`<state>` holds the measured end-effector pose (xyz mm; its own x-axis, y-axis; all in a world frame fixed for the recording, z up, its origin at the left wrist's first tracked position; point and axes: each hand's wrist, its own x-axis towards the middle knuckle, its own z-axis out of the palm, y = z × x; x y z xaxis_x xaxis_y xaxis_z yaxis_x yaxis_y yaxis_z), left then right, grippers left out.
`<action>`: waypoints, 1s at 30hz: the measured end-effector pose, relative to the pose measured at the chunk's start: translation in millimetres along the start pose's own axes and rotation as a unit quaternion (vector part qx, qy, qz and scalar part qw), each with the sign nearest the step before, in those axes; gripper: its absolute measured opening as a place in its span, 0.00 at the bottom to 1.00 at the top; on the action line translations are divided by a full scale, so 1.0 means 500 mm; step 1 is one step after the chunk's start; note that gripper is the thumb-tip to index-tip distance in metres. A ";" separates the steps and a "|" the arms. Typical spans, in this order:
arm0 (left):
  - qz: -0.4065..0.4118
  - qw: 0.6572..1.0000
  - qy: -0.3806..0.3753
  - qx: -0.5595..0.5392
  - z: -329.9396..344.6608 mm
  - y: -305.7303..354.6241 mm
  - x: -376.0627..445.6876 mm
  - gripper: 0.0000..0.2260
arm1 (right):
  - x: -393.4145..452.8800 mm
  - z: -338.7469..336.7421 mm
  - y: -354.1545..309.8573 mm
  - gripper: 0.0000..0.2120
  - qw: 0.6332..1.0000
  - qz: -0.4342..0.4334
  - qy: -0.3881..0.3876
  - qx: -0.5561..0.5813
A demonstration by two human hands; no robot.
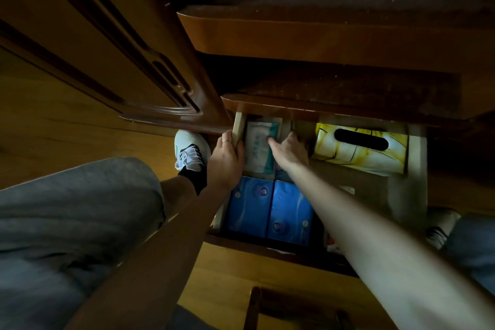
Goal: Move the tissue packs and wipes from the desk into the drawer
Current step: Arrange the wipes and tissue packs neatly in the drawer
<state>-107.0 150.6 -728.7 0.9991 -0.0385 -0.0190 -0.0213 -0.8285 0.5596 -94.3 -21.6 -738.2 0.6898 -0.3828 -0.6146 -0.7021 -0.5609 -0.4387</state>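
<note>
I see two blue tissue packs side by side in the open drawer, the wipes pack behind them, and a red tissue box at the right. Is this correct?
Not quite: the tissue box at the right is yellow, not red, as the head view shows. The rest holds: two blue tissue packs lie side by side in the open drawer, with the wipes pack behind them.

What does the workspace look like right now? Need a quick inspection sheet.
Surface: open wooden drawer, dimly lit.
Job's things: white-and-teal wipes pack at the back left; two blue tissue packs side by side at the front; yellow tissue box at the back right.
Clutter: small items at the drawer's front right, too dark to identify.
Grippers: left hand grips the drawer's left wall; right hand rests on the wipes pack, fingers extended.
Cables: nothing seen.
Surroundings: wood floor, cabinet door, white shoe.
</note>
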 end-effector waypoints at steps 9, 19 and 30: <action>-0.003 1.000 0.006 0.008 0.003 -0.003 0.000 0.14 | -0.028 0.027 -0.025 0.30 0.996 0.015 0.031 0.081; 0.009 1.000 0.004 0.005 0.000 -0.002 -0.001 0.15 | 0.004 -0.031 0.023 0.24 0.992 -0.024 -0.031 0.119; -0.004 1.000 0.010 0.011 -0.005 0.010 0.000 0.13 | -0.026 0.013 -0.029 0.36 0.988 0.020 -0.058 0.141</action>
<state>-107.1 147.7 -723.6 0.9997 -0.0217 -0.0066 -0.0147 -0.8406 0.5415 -94.3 -3.6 -728.3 0.6471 -0.3042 -0.6990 -0.7609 -0.3141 -0.5677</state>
